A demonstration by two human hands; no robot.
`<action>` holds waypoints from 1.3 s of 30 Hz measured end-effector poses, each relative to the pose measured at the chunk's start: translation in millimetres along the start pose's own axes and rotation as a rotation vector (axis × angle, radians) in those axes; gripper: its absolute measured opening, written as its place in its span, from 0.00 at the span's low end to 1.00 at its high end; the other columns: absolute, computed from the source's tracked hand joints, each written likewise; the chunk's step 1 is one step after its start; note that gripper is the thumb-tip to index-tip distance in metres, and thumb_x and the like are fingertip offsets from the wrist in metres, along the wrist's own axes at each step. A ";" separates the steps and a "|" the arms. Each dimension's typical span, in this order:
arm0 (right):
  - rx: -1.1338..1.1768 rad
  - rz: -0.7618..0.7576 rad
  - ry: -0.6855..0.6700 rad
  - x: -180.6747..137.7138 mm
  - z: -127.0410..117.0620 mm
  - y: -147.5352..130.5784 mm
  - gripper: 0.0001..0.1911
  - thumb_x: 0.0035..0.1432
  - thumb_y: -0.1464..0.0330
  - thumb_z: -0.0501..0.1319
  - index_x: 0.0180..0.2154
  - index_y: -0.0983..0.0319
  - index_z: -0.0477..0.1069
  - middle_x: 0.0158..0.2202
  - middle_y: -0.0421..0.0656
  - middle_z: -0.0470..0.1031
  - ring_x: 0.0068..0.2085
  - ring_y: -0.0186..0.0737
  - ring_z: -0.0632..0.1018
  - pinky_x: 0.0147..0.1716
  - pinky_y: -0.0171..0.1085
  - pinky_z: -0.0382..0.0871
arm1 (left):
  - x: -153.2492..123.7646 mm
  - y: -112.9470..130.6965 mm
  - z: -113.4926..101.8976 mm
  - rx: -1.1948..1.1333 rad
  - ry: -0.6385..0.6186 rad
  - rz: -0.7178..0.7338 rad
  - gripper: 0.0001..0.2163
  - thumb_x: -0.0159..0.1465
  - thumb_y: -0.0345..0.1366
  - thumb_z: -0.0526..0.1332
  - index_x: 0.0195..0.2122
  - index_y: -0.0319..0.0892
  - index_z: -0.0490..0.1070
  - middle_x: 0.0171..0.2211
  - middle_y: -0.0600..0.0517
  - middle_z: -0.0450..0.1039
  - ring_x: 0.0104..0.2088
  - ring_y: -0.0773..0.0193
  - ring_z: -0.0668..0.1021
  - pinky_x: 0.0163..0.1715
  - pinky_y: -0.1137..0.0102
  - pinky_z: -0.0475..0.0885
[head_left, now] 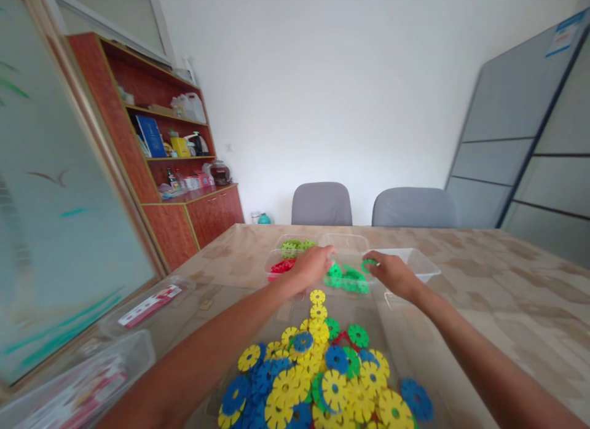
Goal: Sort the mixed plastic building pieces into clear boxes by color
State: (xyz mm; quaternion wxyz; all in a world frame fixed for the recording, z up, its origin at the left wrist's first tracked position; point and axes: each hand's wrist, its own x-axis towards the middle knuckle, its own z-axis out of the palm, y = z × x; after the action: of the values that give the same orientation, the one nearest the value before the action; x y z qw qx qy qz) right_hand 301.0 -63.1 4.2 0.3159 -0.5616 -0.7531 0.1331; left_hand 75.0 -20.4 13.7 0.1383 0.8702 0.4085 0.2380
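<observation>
My right hand (393, 273) pinches a green notched plastic disc (368, 265) above the right side of a clear box. Several green discs (354, 280) lie in that box. My left hand (314, 266) is over the box's left edge, its fingers closed; what they hold, if anything, I cannot make out. Left of it, partly behind the wrist, red discs (282, 267) sit in another clear box. Nearer to me, between my forearms, spreads a heap of yellow discs (288, 386), blue discs (236, 394), green discs (358, 335) and a few red ones.
Behind are a box of light green pieces (295, 247) and another clear box (345, 240). A white tub (417, 264) stands beyond my right hand. At the left are a clear lid (150, 306) and a plastic box (74, 386). Two grey chairs (321, 203) stand across the table (498, 281).
</observation>
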 end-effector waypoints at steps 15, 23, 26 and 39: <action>0.022 0.054 -0.336 -121.5 -16.9 12.0 0.17 0.56 0.60 0.58 0.46 0.59 0.73 0.39 0.47 0.79 0.34 0.46 0.80 0.33 0.41 0.74 | -271.5 -33.9 -22.6 0.130 0.042 -0.163 0.26 0.64 0.42 0.59 0.63 0.56 0.56 0.62 0.52 0.62 0.58 0.50 0.70 0.56 0.61 0.68; -0.030 -0.027 -0.455 -159.3 21.9 -15.4 0.29 0.52 0.69 0.61 0.57 0.56 0.66 0.55 0.50 0.71 0.51 0.53 0.75 0.45 0.43 0.73 | -263.5 0.4 12.2 0.008 -0.098 -0.023 0.33 0.66 0.47 0.57 0.67 0.54 0.40 0.69 0.47 0.39 0.66 0.46 0.52 0.60 0.50 0.57; 0.034 -0.097 -0.478 -138.9 21.8 -36.1 0.21 0.55 0.72 0.59 0.52 0.55 0.69 0.47 0.45 0.76 0.41 0.44 0.78 0.36 0.38 0.74 | -239.7 7.1 7.5 -0.047 -0.124 -0.013 0.27 0.68 0.44 0.54 0.66 0.53 0.45 0.69 0.49 0.41 0.66 0.51 0.53 0.61 0.54 0.58; 0.078 -0.248 -0.465 -124.8 50.9 -88.6 0.10 0.58 0.72 0.61 0.43 0.59 0.73 0.41 0.45 0.75 0.42 0.43 0.76 0.40 0.38 0.71 | -216.7 13.5 -7.1 -0.027 -0.159 0.212 0.14 0.68 0.42 0.56 0.53 0.47 0.67 0.49 0.50 0.74 0.51 0.58 0.72 0.55 0.64 0.63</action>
State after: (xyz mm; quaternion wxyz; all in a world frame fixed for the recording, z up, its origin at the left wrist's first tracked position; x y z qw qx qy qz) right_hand 222.9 -200.9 -26.3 0.1697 -0.4068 -0.8628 0.2477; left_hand -39.9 -196.8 -39.7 0.1558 0.9227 0.2989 0.1871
